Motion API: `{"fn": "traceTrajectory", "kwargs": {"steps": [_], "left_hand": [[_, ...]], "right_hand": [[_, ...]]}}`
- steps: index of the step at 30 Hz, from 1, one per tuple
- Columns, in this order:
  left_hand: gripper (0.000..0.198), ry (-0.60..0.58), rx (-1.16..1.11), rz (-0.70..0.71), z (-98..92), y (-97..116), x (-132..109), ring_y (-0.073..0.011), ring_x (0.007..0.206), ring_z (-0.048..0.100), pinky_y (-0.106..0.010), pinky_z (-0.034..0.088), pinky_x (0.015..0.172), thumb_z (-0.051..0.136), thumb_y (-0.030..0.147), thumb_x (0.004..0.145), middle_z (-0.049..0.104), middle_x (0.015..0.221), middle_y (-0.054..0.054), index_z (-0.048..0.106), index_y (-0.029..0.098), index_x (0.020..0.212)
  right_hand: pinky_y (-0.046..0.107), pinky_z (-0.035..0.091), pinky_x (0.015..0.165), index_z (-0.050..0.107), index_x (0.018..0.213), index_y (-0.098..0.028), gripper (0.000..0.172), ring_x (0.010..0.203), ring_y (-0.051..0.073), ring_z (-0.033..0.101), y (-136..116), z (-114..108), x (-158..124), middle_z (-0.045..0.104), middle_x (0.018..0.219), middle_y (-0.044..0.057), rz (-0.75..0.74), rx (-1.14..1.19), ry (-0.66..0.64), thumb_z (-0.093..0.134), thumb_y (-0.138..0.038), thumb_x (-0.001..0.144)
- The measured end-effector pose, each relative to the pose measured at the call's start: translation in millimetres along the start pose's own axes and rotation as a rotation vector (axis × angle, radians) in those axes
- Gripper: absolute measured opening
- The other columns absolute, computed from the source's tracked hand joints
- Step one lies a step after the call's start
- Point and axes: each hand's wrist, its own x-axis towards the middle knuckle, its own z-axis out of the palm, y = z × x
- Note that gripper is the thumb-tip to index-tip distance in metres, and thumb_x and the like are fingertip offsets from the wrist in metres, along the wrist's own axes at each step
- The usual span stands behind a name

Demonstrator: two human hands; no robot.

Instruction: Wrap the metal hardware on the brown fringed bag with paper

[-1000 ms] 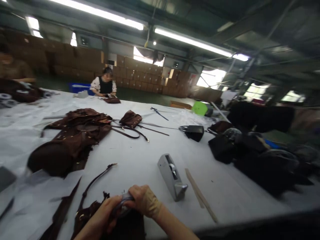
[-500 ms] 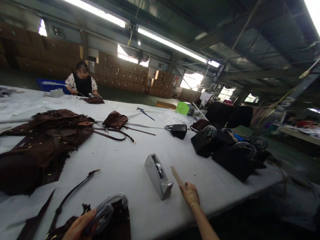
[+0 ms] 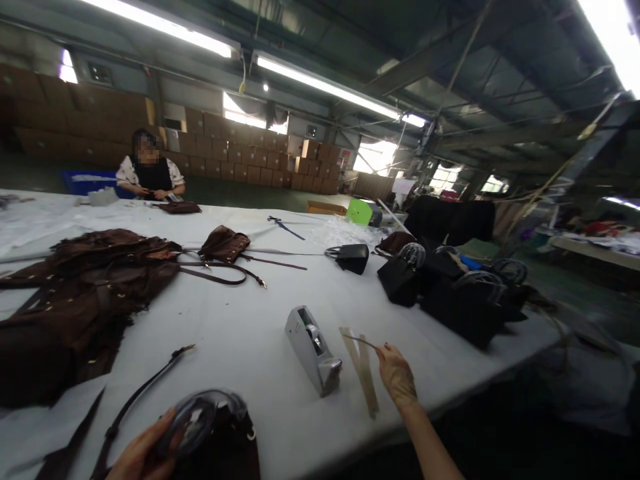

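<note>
Left hand (image 3: 145, 448) low at bottom edge of view, fingers curled in grip. Right hand (image 3: 397, 375) farther forward, fingertips pinched; bare right forearm (image 3: 431, 437) slants up leftward.

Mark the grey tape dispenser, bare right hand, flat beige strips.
Grey tape dispenser (image 3: 307, 353), head view: side of body.
Bare right hand (image 3: 397, 377), head view: back of hand.
Flat beige strips (image 3: 365, 375), head view: around mid-length.

Held strip (image 3: 361, 341): brown. Strips on table (image 3: 367, 381): pale beige. Bag at bottom edge (image 3: 233, 450): very dark brown, gold-tone ring; its wrapped handles (image 3: 220, 395): greyish, shiny. Loose strap (image 3: 143, 392): dark brown, gold-tone tip. Tape dispenser (image 3: 306, 357): light grey, silvery front. Tabletop (image 3: 245, 343): plain white. Bag heap (image 3: 100, 293): dark brown, 1 reddish patch. Bags at right (image 3: 457, 307): black. Bin (image 3: 95, 179): blue. Co-worker's sleeve (image 3: 176, 175): white, dark-spotted.
</note>
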Motion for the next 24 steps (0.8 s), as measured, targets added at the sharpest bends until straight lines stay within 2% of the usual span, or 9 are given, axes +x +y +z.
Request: {"fn": "traceTrajectory", "kwargs": {"steps": [3,4,6,8,10,12,16,20,24], "left_hand": [[0.036,-0.059,-0.271,-0.061,21.9,17.2,-8.1,0.0005,0.029,0.016,-0.011,0.010,0.030,0.067,0.049,0.075,0.029,0.034,0.010,0.056,0.018,0.061],[0.032,-0.071,-0.314,-0.028,28.5,23.6,-8.7,0.0015,0.030,0.019,-0.011,0.009,0.031,0.064,0.044,0.080,0.041,0.041,0.008,0.057,0.016,0.066],[0.033,-0.056,-0.310,0.030,38.2,35.1,-7.4,0.0030,0.030,0.022,-0.012,0.007,0.030,0.065,0.042,0.081,0.053,0.055,0.005,0.055,0.014,0.069],[0.035,-0.032,-0.244,0.102,43.7,42.1,-6.7,0.0026,0.031,0.026,-0.012,0.007,0.030,0.069,0.045,0.077,0.054,0.060,0.005,0.053,0.014,0.073],[0.040,-0.013,-0.150,0.186,47.4,43.8,-9.9,0.0016,0.032,0.029,-0.013,0.008,0.031,0.071,0.051,0.073,0.054,0.062,0.006,0.053,0.015,0.075],[0.044,-0.008,-0.046,0.273,50.8,42.1,-16.5,0.0006,0.033,0.032,-0.014,0.010,0.031,0.069,0.056,0.073,0.053,0.063,0.006,0.052,0.016,0.076],[0.047,0.002,0.142,0.408,58.4,34.5,-29.2,-0.0012,0.032,0.033,-0.016,0.015,0.029,0.064,0.062,0.075,0.051,0.062,0.007,0.054,0.016,0.080],[0.048,-0.089,0.206,0.464,64.1,23.7,-32.6,-0.0016,0.029,0.032,-0.016,0.018,0.027,0.060,0.063,0.077,0.049,0.059,0.008,0.052,0.017,0.084],[0.064,-0.012,0.101,0.491,60.0,16.5,-30.8,-0.0051,0.027,0.035,-0.016,0.020,0.026,0.065,0.062,0.074,0.053,0.058,0.011,0.038,0.022,0.116]], "right_hand": [[0.037,0.054,0.068,0.062,0.103,-0.018,0.049,0.073,0.024,0.067,-42.4,12.1,-34.1,0.069,0.084,0.013,-0.079,0.200,-0.135,0.032,-0.056,0.092],[0.034,0.054,0.058,0.060,0.108,-0.019,0.053,0.062,0.022,0.065,-59.0,21.7,-52.7,0.069,0.076,0.009,-0.108,0.273,-0.233,0.034,-0.062,0.090],[0.027,0.041,0.037,0.060,0.108,-0.019,0.062,0.037,0.016,0.051,-91.6,43.2,-97.2,0.060,0.054,0.000,-0.107,0.480,-0.559,0.046,-0.072,0.079],[0.023,0.027,0.029,0.060,0.105,-0.016,0.067,0.028,0.010,0.036,-120.4,62.1,-141.5,0.048,0.040,-0.007,-0.019,0.599,-0.892,0.051,-0.075,0.075],[0.020,0.017,0.029,0.061,0.103,-0.015,0.067,0.026,0.007,0.029,-144.3,76.5,-174.9,0.041,0.036,-0.010,0.051,0.667,-0.997,0.054,-0.075,0.074],[0.019,0.016,0.030,0.061,0.101,-0.014,0.066,0.028,0.006,0.029,-163.9,87.8,-193.1,0.041,0.036,-0.010,0.097,0.750,-0.994,0.058,-0.074,0.073],[0.019,0.020,0.031,0.063,0.096,-0.014,0.063,0.030,0.006,0.032,-193.8,110.6,-202.4,0.043,0.038,-0.010,0.195,0.914,-0.966,0.067,-0.071,0.068],[0.017,0.022,0.031,0.061,0.090,-0.017,0.053,0.031,0.005,0.032,-218.6,138.3,-208.8,0.045,0.041,-0.011,0.297,1.183,-0.973,0.075,-0.063,0.067],[0.015,0.025,0.034,0.057,0.081,-0.019,0.052,0.034,0.003,0.032,-236.6,152.6,-215.9,0.046,0.045,-0.011,0.472,1.390,-0.950,0.083,-0.058,0.060]]}}
